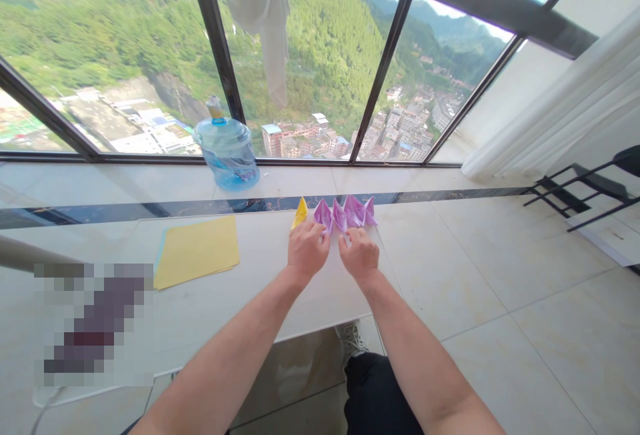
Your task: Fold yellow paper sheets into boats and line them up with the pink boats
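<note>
Table (pixel 260 301) | left hand (pixel 307 248), right hand (pixel 359 253) | fingers curled, seemingly pinching purple folds (pixel 346 212)

A high-rise flat, probably its living room or an enclosed balcony. Tall dark-framed glass windows (pixel 380 75) look down on rooftops and green hills (all far below). The furnishings are domestic: a pale cloth garment (pixel 265 15) hung at the glass, a blue plastic water-cooler bottle (pixel 227 151) on the sill, a white pleated curtain (pixel 560 108), glossy cream floor tiles (pixel 475 255) and a plain white bench (pixel 260 288).
</note>
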A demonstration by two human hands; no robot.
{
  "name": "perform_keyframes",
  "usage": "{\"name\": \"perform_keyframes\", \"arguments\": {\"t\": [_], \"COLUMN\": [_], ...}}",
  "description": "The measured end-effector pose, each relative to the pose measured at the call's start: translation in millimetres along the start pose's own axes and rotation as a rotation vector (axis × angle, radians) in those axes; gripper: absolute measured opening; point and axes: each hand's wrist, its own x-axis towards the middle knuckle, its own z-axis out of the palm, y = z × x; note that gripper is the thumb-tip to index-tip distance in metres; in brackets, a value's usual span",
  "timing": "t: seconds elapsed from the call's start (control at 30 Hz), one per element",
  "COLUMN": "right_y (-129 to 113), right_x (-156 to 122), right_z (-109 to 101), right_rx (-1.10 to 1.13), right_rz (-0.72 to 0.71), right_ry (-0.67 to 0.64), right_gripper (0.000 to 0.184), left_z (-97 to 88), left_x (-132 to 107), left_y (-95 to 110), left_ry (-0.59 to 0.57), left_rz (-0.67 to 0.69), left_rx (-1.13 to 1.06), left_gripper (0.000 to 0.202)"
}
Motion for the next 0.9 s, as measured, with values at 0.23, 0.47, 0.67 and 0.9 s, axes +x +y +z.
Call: {"name": "perform_keyframes", "arguments": {"t": [0.23, 0.47, 0.67, 0.9], "right_y": [-22.8, -46.4, -42.4, -41.8], "right_x": [-17.5, -28.0, -14.4, -3.7], "right_z": [-22.2, -20.2, -10.6, -0.3], "right_rx": [0.084, 0.200, 0.193, 0.148], "right_rz": [-0.032, 0.108, 0.036, 0.030], "right_ry": [-0.148, -0.204, -0.154, -0.260], "right_gripper": [0.018, 0.016, 0.037, 0.042], "left_z": [-34.8, -24.6, -16.0, -4.1], "left_x": [-14.5, 0.7, 9.5, 31.3], "left_y": [-40.7, -60.0, -43.9, -17.7], "left_ry": [-0.010, -0.094, -0.089, -0.431], "left_rz": [-0.244, -0.430, -0.059, 0.121], "left_rx": [-0.044, -0.027, 0.131, 0.186], "left_gripper": [0.020, 0.032, 0.037, 0.035]}}
